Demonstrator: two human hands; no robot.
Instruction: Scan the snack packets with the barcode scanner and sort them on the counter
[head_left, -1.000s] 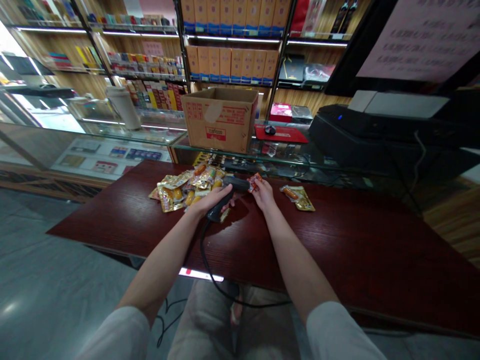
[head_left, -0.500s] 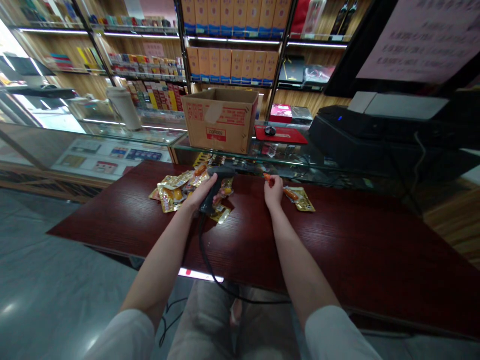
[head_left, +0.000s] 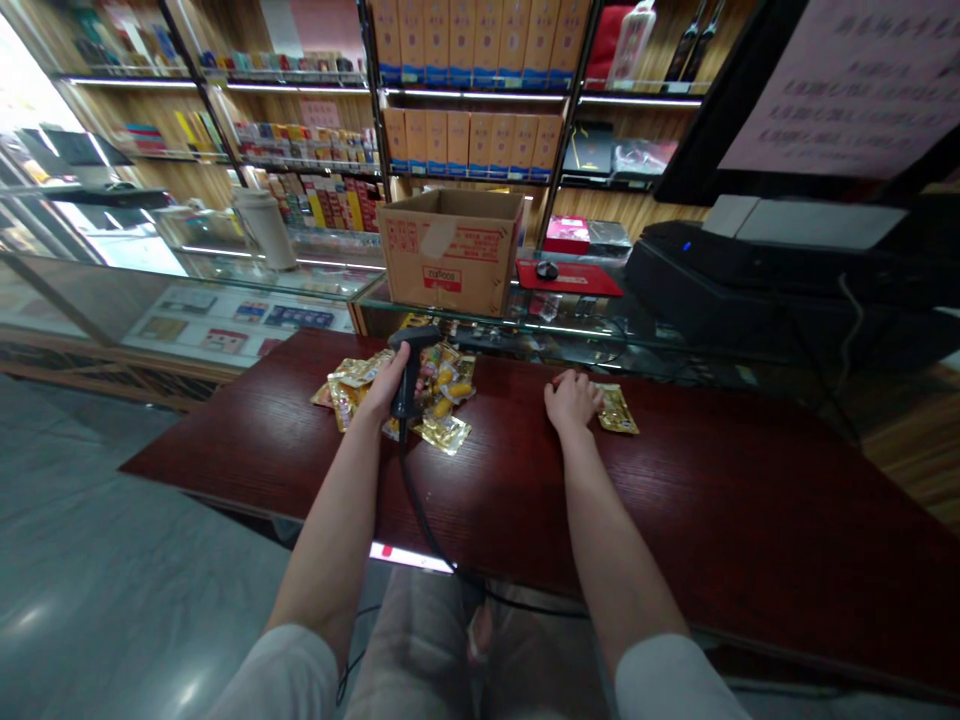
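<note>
My left hand (head_left: 390, 378) is closed round the upright handle of a black barcode scanner (head_left: 406, 392), whose head is tilted over a pile of shiny gold snack packets (head_left: 352, 375). Yellow-orange pieces show through some of the wrappers. A cable runs from the handle down past the table's front edge. Farther right, my right hand (head_left: 573, 403) is low over the table with its fingers curled. A bit of orange shows at its fingertips, mostly hidden by the hand. Another gold snack packet (head_left: 618, 410) lies against the right side of that hand, partly covered by it.
An open cardboard box (head_left: 450, 255) stands on the glass counter (head_left: 360, 290) behind the dark red table (head_left: 510, 480). A mouse (head_left: 547, 270) rests on a red mat (head_left: 592, 282). At right are a black printer (head_left: 720, 260) and a screen-like panel (head_left: 795, 90).
The scanner has swung left and more upright in my left hand. My right hand has moved right, from holding an orange packet beside the single gold packet to partly covering it.
</note>
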